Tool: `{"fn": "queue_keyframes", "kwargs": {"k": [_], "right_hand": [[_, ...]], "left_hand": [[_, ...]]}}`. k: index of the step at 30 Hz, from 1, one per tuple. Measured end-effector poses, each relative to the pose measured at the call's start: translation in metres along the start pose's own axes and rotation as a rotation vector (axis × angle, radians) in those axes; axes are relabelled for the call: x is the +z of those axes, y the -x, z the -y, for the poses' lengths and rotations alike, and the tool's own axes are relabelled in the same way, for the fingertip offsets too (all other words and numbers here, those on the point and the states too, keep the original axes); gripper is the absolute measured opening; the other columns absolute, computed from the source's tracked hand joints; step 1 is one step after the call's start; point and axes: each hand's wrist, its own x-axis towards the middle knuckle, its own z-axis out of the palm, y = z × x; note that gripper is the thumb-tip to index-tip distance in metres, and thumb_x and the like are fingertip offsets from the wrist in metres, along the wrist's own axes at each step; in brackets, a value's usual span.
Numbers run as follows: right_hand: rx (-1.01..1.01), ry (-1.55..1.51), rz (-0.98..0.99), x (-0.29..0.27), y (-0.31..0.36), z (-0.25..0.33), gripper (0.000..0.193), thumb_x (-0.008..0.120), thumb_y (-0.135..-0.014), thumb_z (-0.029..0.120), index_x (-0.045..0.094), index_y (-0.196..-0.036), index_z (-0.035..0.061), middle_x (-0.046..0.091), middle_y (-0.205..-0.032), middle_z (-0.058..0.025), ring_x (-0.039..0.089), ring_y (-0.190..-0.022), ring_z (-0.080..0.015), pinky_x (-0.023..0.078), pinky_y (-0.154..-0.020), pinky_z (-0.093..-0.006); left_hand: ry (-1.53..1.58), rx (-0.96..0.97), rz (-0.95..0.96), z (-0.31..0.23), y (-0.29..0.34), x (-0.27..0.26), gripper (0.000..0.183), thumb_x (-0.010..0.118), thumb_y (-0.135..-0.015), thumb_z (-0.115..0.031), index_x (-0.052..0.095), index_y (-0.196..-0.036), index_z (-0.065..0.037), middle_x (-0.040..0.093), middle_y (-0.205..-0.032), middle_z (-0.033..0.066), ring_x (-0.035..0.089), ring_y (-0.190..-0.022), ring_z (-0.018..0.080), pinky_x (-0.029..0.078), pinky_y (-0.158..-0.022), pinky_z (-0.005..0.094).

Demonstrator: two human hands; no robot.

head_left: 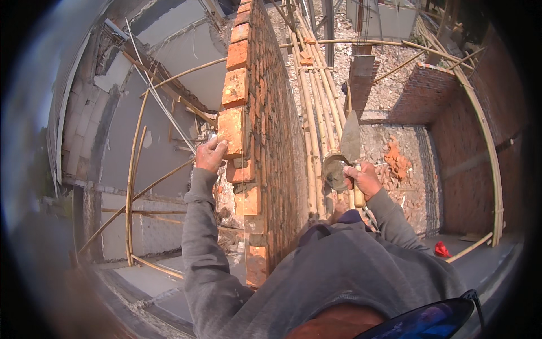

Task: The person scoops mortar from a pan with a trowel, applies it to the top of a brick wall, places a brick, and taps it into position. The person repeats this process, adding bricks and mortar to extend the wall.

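Note:
A brick wall runs away from me, with a row of orange bricks along its top. My left hand is closed on the left end of one brick on that row, thumb against its near side. Just nearer lies another brick, with grey mortar on and around it. To the right of the wall, my right hand grips a trowel by its wooden handle, the grey blade pointing away from me. Beside this hand is a round container with grey mortar; whether the hand touches it I cannot tell.
Bamboo scaffold poles run lengthwise right of the wall, and a curved-looking bamboo rail stands farther right. Left are more bamboo poles. Below lie brick rubble and a pile of orange bricks. A taut line hangs by the wall's end.

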Motion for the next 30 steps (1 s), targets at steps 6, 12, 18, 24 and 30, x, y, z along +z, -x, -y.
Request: {"fn": "queue_keyframes", "kwargs": {"k": [6,12,18,24,30], "right_hand": [[-0.089,-0.169,0.119,0.014,0.003,0.04,0.019,0.066,-0.097,0.013,0.061,-0.106,-0.003,0.067,-0.081,-0.009,0.062,-0.057,-0.0119,0.048,-0.047,-0.0259],[-0.207,0.27,0.264,0.024,0.006,0.074,0.023,0.065,-0.101,0.022,0.06,-0.101,-0.001,0.061,-0.072,-0.0046,0.058,-0.054,-0.0092,0.045,-0.046,-0.0251],[-0.279,0.325,0.25,0.052,0.008,0.088,0.024,0.061,-0.101,0.019,0.059,-0.091,-0.0023,0.059,-0.068,-0.0033,0.057,-0.052,-0.0092,0.043,-0.047,-0.0282],[-0.424,0.388,0.383,0.108,-0.01,0.138,0.026,0.053,-0.103,0.019,0.058,-0.087,-0.0015,0.059,-0.069,-0.0056,0.058,-0.052,-0.0125,0.047,-0.049,-0.0299],[-0.468,0.36,0.446,0.193,-0.051,0.16,0.034,0.048,-0.104,0.016,0.061,-0.123,-0.0087,0.06,-0.071,-0.0052,0.058,-0.051,-0.0126,0.05,-0.049,-0.0293]], "left_hand": [[0.024,0.39,0.099,0.009,0.017,-0.002,0.105,0.088,-0.074,-0.021,0.031,-0.156,0.01,0.042,-0.157,0.027,0.042,-0.147,0.03,0.032,-0.121,0.0406],[-0.196,0.483,0.129,0.009,-0.004,-0.011,0.104,0.093,-0.065,-0.025,0.044,-0.153,0.001,0.042,-0.16,0.0243,0.035,-0.152,0.0322,0.028,-0.124,0.0419],[-0.179,0.477,0.179,0.005,-0.015,-0.015,0.097,0.093,-0.061,-0.022,0.055,-0.148,-0.004,0.045,-0.158,0.0234,0.037,-0.151,0.0332,0.029,-0.124,0.0411],[-0.195,0.454,0.194,0.002,-0.015,-0.019,0.096,0.097,-0.061,-0.018,0.056,-0.146,-0.004,0.049,-0.154,0.0245,0.042,-0.148,0.0322,0.032,-0.122,0.0401],[-0.109,0.419,0.221,-0.006,-0.017,-0.017,0.093,0.094,-0.063,-0.015,0.054,-0.147,0.0,0.048,-0.155,0.0245,0.043,-0.147,0.031,0.032,-0.122,0.0392]]}}
